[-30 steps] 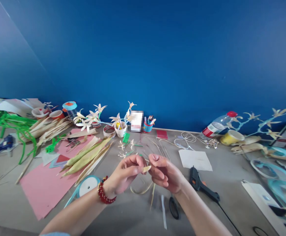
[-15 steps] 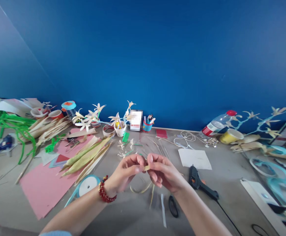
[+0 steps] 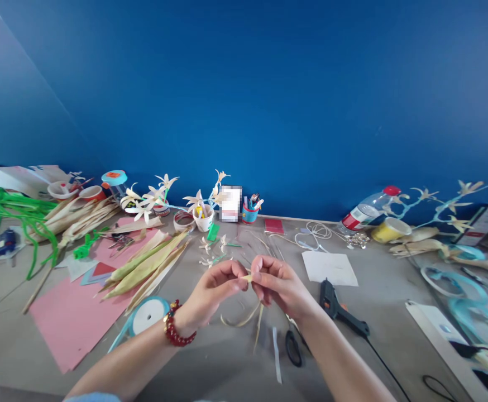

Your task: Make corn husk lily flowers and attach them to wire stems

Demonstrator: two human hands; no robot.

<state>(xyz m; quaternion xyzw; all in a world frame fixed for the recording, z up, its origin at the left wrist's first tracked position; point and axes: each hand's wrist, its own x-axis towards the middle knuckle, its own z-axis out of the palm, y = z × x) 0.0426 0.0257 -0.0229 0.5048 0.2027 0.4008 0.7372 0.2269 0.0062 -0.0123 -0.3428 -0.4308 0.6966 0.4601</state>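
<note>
A small pale-yellow piece of corn husk point(image 3: 248, 278) is pinched between both hands above the middle of the table. My left hand point(image 3: 223, 286), with a red bead bracelet point(image 3: 176, 325) at its wrist, grips the left end between thumb and forefinger. On the other end the thumb and fingers of my right hand point(image 3: 280, 283) are closed. Most of the piece is covered by the fingertips. Below the hands lie thin curled husk strips point(image 3: 240, 322), a white strip point(image 3: 276, 354) and scissors point(image 3: 293, 347), partly hidden by my right forearm.
A glue gun point(image 3: 340, 310) and white paper point(image 3: 330, 268) lie to the right. On the left are pink sheets point(image 3: 76, 324), corn husks point(image 3: 143, 268) and a blue ribbon roll point(image 3: 148, 316). Husk flowers point(image 3: 154, 198), a pen cup point(image 3: 251, 212) and a bottle point(image 3: 367, 212) stand along the wall.
Both hands stay together on the husk piece, tilting slightly so more of it shows. My right fingers have curled in a little. The whole view has shifted slightly.
</note>
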